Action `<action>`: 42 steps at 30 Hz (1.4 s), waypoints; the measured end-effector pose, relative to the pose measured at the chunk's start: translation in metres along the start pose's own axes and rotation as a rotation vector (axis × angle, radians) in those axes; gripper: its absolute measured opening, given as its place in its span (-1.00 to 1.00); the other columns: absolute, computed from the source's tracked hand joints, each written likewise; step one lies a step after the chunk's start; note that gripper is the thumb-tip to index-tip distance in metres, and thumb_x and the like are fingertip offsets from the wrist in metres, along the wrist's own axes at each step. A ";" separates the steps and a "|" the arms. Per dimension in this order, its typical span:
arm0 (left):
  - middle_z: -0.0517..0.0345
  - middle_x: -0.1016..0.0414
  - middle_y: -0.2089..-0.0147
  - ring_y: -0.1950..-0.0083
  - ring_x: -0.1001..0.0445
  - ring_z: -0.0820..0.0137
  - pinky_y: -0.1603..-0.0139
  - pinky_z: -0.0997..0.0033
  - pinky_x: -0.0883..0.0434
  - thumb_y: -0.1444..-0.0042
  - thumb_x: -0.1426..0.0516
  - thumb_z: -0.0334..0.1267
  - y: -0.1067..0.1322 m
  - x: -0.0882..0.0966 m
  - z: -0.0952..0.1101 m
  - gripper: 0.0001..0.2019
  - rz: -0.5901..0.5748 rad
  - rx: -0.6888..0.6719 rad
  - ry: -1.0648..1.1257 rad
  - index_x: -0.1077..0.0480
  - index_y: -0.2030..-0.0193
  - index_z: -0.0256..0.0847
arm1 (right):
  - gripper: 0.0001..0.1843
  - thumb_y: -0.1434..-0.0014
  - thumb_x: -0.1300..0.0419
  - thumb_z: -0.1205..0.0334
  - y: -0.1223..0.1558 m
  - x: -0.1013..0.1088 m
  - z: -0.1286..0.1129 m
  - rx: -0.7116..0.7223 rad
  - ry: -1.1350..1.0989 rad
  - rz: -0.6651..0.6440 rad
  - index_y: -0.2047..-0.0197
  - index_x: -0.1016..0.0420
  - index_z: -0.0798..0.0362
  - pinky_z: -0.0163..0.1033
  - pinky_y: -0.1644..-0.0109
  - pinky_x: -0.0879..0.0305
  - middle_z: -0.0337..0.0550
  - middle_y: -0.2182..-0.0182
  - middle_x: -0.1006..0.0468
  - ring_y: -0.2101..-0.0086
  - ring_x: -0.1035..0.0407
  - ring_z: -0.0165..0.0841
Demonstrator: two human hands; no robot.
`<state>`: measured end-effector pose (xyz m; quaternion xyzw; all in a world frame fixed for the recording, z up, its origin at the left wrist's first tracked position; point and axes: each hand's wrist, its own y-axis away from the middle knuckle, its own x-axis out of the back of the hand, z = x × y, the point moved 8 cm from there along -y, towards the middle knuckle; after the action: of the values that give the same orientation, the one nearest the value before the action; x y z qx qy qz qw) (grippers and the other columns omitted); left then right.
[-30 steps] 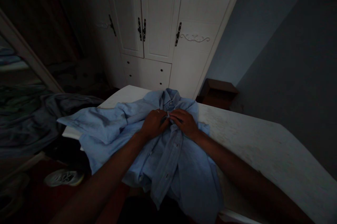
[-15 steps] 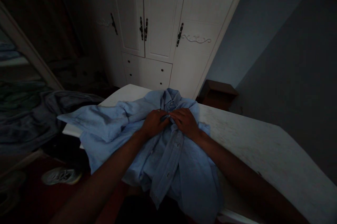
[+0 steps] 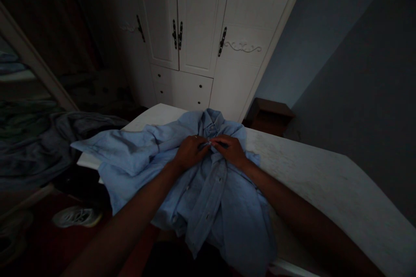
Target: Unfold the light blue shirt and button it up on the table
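Observation:
A light blue button-up shirt (image 3: 208, 190) lies face up on a white table (image 3: 325, 181), collar toward the wardrobe, one sleeve spread to the left and the hem hanging over the near edge. My left hand (image 3: 188, 152) and my right hand (image 3: 231, 149) meet on the chest just below the collar. Both pinch the front placket between fingertips, which touch each other there. What sits between the fingertips is too small to make out apart from the cloth.
A white wardrobe (image 3: 208, 30) with dark handles and drawers stands behind the table. A brown side table (image 3: 269, 114) is at its right. Dark clothes (image 3: 42, 142) lie heaped on the left. A pale shoe (image 3: 76, 217) is on the floor.
My right hand has drawn its fingers in a little tighter on the placket. The shirt and my left hand have hardly moved.

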<state>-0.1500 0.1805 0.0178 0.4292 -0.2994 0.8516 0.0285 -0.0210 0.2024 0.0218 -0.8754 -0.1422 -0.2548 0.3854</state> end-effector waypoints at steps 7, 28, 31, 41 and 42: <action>0.03 -0.60 0.17 0.14 -0.55 0.23 0.09 0.28 -0.42 -0.17 -0.17 -0.14 0.003 0.008 -0.005 -0.80 0.089 0.078 0.006 -0.51 0.16 -0.19 | -0.82 -0.26 -0.19 0.14 0.001 0.000 0.000 -0.008 -0.020 0.000 0.18 -0.63 -0.06 -0.16 0.06 -0.42 -0.15 0.24 -0.66 0.20 -0.53 -0.28; 0.14 -0.64 0.19 0.13 -0.57 0.29 -0.03 0.27 -0.42 -0.13 -0.21 -0.26 0.004 0.014 -0.002 -0.87 0.180 0.015 0.225 -0.56 0.18 -0.11 | -0.77 0.00 -0.33 0.07 0.001 -0.004 0.032 -0.366 -0.358 -0.032 0.31 -0.66 0.02 -0.23 0.19 -0.40 -0.20 0.38 -0.66 0.32 -0.52 -0.30; 0.14 -0.64 0.23 0.15 -0.57 0.31 -0.02 0.28 -0.42 -0.13 -0.20 -0.27 0.003 0.014 0.001 -0.88 0.158 0.004 0.281 -0.58 0.23 -0.10 | -0.77 0.05 -0.36 0.09 0.001 -0.006 0.036 -0.429 -0.427 -0.048 0.33 -0.67 0.03 -0.25 0.22 -0.39 -0.23 0.43 -0.65 0.36 -0.50 -0.32; 0.15 -0.63 0.36 0.29 -0.57 0.30 0.18 0.34 -0.49 0.07 -0.30 -0.16 0.001 0.005 -0.026 -0.85 0.144 0.293 0.597 -0.58 0.40 -0.19 | -0.74 -0.08 -0.30 0.04 -0.001 -0.012 0.029 -0.315 -0.347 -0.072 0.26 -0.63 0.05 -0.23 0.18 -0.42 -0.18 0.34 -0.66 0.30 -0.52 -0.31; 0.15 -0.63 0.37 0.30 -0.57 0.30 0.20 0.35 -0.49 0.08 -0.30 -0.14 0.001 0.003 -0.028 -0.82 0.126 0.312 0.625 -0.58 0.40 -0.20 | -0.76 -0.11 -0.28 0.06 -0.001 -0.011 0.024 -0.268 -0.298 -0.062 0.24 -0.62 0.04 -0.21 0.15 -0.42 -0.17 0.31 -0.66 0.28 -0.53 -0.31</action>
<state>-0.1721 0.1943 0.0066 0.1275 -0.1682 0.9775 0.0001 -0.0225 0.2200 0.0027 -0.9422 -0.1892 -0.1506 0.2319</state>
